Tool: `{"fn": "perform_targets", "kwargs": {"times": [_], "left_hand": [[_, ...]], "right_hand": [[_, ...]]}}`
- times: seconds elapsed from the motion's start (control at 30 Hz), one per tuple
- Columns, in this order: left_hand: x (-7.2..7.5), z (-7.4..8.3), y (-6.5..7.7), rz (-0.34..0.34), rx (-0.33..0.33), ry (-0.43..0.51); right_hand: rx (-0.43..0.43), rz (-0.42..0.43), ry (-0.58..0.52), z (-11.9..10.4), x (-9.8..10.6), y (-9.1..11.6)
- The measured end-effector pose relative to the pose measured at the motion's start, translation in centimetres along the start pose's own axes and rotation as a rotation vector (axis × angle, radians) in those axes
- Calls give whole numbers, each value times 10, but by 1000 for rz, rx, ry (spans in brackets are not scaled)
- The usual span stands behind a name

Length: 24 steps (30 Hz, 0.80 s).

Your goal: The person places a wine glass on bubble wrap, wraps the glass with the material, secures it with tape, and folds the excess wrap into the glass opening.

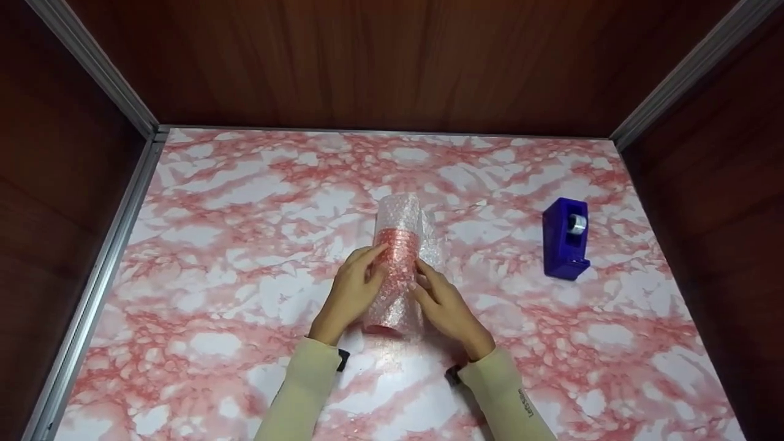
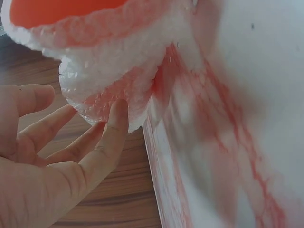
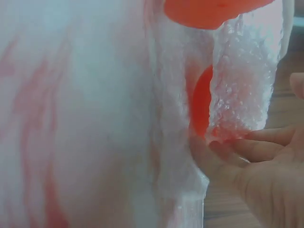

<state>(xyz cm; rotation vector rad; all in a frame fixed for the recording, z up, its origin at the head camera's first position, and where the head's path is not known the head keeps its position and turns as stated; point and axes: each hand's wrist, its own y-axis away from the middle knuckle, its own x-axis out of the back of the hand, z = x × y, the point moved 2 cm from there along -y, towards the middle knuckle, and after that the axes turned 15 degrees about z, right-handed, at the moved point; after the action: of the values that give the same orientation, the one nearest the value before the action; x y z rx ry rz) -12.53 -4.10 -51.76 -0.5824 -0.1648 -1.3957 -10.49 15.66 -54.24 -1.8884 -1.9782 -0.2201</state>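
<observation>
A red cylindrical object (image 1: 395,248) lies lengthwise in front of me, rolled in clear bubble wrap (image 1: 398,211) that extends past its far end. A loose flap of the wrap spreads on the table along its right side. My left hand (image 1: 352,288) holds the roll from the left, fingers bent over its side. From the right, my right hand (image 1: 450,306) holds it, fingertips at the wrap's edge. In the left wrist view, spread fingers touch the bubbled surface, below an orange-red round end (image 2: 61,12). The right wrist view shows fingers (image 3: 261,147) curved under the wrap.
A blue tape dispenser (image 1: 560,239) with a roll of clear tape (image 1: 576,224) stands to the right on the red-and-white marbled table (image 1: 245,306). Dark wooden panels (image 1: 380,67) with metal edge strips enclose the back and both sides.
</observation>
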Motion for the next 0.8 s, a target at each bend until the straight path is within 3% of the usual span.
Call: {"fn": "perform_targets", "kwargs": {"times": [0.3,0.53,0.8], "left_hand": [[-1,0,0,6,-5,-33],[-2,3,2,34,-37,-36],[-6,3,3,67,-93,-10]], "right_hand": [[8,-20,-53,4,0,-1],[-6,-67,-25,4,3,-2],[-111,-112,-88,5,5,-1]]}}
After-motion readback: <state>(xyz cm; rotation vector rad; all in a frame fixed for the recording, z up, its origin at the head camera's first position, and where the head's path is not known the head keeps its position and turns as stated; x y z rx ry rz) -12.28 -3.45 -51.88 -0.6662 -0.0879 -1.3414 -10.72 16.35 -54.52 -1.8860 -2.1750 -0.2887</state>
